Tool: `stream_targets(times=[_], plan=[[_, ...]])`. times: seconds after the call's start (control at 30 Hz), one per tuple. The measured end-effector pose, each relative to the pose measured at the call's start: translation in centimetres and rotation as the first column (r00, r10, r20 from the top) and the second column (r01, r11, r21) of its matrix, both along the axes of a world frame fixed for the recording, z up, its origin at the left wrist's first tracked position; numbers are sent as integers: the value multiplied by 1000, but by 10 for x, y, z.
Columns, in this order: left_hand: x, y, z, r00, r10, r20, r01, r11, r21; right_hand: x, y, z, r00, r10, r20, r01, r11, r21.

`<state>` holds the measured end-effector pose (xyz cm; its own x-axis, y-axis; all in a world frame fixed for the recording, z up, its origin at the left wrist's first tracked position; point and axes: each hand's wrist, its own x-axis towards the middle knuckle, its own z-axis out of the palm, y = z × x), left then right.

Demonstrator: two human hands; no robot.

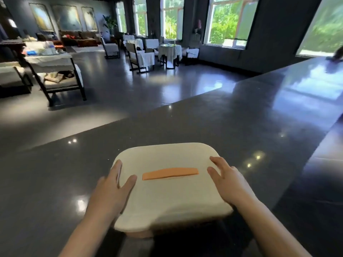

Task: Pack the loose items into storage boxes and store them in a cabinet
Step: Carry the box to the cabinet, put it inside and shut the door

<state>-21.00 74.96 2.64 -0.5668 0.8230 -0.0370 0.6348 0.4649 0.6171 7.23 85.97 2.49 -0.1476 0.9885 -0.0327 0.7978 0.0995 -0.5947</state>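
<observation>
Fingers (128, 181) of our left hand (111, 190) and right hand (227, 180) rest straight on the white, orange-handled storage box (167, 197) at the worktop's (241, 136) near edge.

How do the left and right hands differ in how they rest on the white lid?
The left hand lies over the lid's left edge, thumb angled inward toward the orange handle strip; the right hand sits at the right edge, its fingers pointing up and inward. The left thumb comes nearer the strip than any right fingertip. Both lie flat, fingers straight, on top.
</observation>
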Motion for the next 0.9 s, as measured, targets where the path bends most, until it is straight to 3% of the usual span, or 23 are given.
stream_targets(times=[0.17,0.4,0.63,0.9], plan=[[117,63,19,943,-326,-63,330,940,81,130,-32,5,948,-312,58,311,950,25],[320,145,26,746,-662,-67,666,740,95,324,-55,14,785,-617,57,612,786,87],[523,214,16,577,-817,9,809,573,127,503,-51,22,624,-774,108,763,634,129],[679,312,-3,443,-897,5,894,442,68,639,9,13,511,-853,106,852,519,66]])
